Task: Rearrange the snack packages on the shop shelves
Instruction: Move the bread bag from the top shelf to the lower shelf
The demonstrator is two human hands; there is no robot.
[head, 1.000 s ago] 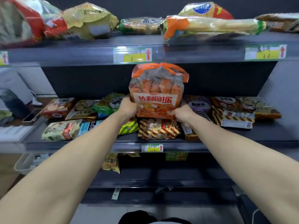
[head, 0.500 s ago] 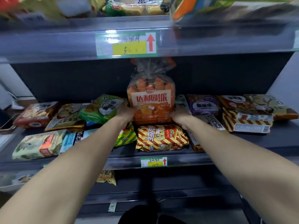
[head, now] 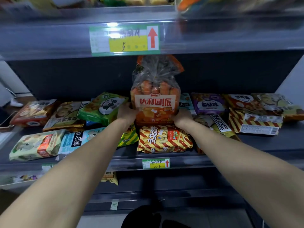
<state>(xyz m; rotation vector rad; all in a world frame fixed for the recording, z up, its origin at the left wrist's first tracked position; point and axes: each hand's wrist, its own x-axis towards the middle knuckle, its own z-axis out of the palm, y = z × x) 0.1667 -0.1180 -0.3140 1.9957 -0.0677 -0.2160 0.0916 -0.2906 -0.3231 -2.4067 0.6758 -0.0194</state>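
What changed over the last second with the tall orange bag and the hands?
The tall orange bag moved back, deeper into the middle shelf, its top now under the upper shelf. The left hand and right hand grip its lower sides as before. The striped pack in front and the other packs stayed put.

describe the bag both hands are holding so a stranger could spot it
Find the middle shelf, below the red-arrow price tag. The left hand and right hand grip an orange bag with a clear top there. It alone stands upright; the neighbouring packets lie down.
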